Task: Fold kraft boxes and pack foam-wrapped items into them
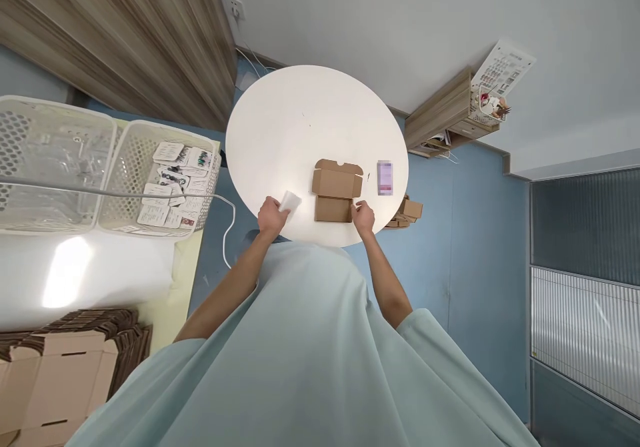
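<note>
A: Start at the far left, what's there?

B: A basket (13, 127) holding clear plastic (55, 160), then a second basket (123, 180) with printed cards (155, 213) in it. Lower in view lies a stack of flat cardboard (70, 373)

A: And the left hand (271, 218)?

B: Over the near edge of the round white table (310, 113), thumb and fingers pinching a white packet (290, 202). The packet is just left of the box, apart from it

A: How does the box (334, 210) stand?

B: On the table between the two hands, open, its lid laid back away from the person

A: The right hand (363, 219)?

B: At the box's right side, fingers bent and seeming to touch the edge. I can't tell whether they pinch it

A: Farther right?

B: A purple thing, perhaps a phone (385, 178), on the table, then brown boxes (411, 209) past its edge

A: So which step is in hand?

B: My reading: packet held, open box kept steady. Any move of the packet towards the box calls for clearing its left wall while the right side stays put
</note>
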A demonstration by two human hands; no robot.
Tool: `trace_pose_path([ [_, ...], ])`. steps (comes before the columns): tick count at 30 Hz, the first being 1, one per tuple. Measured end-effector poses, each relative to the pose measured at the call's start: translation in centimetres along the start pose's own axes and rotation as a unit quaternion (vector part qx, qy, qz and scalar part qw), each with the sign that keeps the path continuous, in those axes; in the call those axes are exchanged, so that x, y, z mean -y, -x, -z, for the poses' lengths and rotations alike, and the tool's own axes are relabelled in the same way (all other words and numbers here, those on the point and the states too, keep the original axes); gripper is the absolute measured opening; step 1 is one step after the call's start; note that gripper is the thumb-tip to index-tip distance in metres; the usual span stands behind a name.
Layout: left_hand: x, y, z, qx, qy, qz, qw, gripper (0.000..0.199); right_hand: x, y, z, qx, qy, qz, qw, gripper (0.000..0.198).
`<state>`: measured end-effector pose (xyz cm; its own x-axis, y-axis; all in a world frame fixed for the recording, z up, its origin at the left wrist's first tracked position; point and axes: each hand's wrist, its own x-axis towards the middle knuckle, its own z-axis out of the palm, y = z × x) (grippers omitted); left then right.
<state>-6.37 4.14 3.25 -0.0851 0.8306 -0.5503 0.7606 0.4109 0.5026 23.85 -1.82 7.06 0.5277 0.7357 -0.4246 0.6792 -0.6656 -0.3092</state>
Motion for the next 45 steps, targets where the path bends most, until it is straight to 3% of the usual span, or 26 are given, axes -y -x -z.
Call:
trace_pose_path([
  [3, -1.2, 0.7, -0.1, 0.007, 0.08, -0.033, 0.996, 0.031, 0.6, 0.1, 1.2, 0.013, -0.081, 0.1, 0.992, 0.026],
  [7, -3.7, 1.8, -0.5, 0.062, 0.159, -0.137, 0.976, 0.031, 1.7, -0.1, 2.7, 0.073, -0.22, 0.204, 0.951, 0.036],
  [11, -6.8, 2.4, -1.2, 0.113, 0.169, -0.199, 0.959, 0.037, 1.8, -0.9, 3.5, 0.171, -0.308, 0.24, 0.904, 0.045],
  [14, -8.8, 2.3, -2.1, 0.131, 0.148, -0.2, 0.959, 0.039, 0.9, -1.6, 3.3, 0.207, -0.325, 0.22, 0.896, 0.037],
  [18, -10.5, 2.0, -4.3, 0.122, 0.119, -0.177, 0.969, 0.044, -0.7, -1.7, 2.1, 0.15, -0.275, 0.142, 0.939, 0.022],
  [21, -11.1, 1.9, -6.2, 0.053, 0.091, -0.13, 0.986, 0.055, -1.3, -1.5, 1.0, 0.106, -0.234, 0.109, 0.96, 0.015],
  [24, -11.1, 1.8, -7.7, -0.012, 0.031, -0.084, 0.996, 0.044, -1.3, -1.5, 0.0, 0.109, -0.199, 0.1, 0.969, 0.002],
  [27, -10.7, 1.6, -8.5, 0.011, -0.004, -0.105, 0.994, 0.022, -1.2, -1.9, -0.7, 0.13, -0.184, 0.104, 0.969, 0.012],
  [32, -9.8, 1.1, -8.8, 0.044, -0.022, -0.146, 0.988, 0.008, -1.4, -2.9, -1.5, 0.162, -0.129, 0.136, 0.969, 0.024],
  [37, -9.2, 0.9, -9.4, 0.066, -0.051, -0.155, 0.984, 0.023, -0.9, -3.2, -1.6, 0.189, 0.002, 0.172, 0.967, 0.032],
  [41, -9.2, 1.1, -9.7, 0.091, -0.082, -0.156, 0.98, 0.03, -0.1, -3.0, -1.5, 0.222, 0.132, 0.201, 0.945, 0.041],
  [45, -9.6, 1.5, -9.3, 0.099, -0.101, -0.16, 0.977, 0.026, 0.1, -2.6, -1.1, 0.209, 0.169, 0.242, 0.932, 0.04],
])
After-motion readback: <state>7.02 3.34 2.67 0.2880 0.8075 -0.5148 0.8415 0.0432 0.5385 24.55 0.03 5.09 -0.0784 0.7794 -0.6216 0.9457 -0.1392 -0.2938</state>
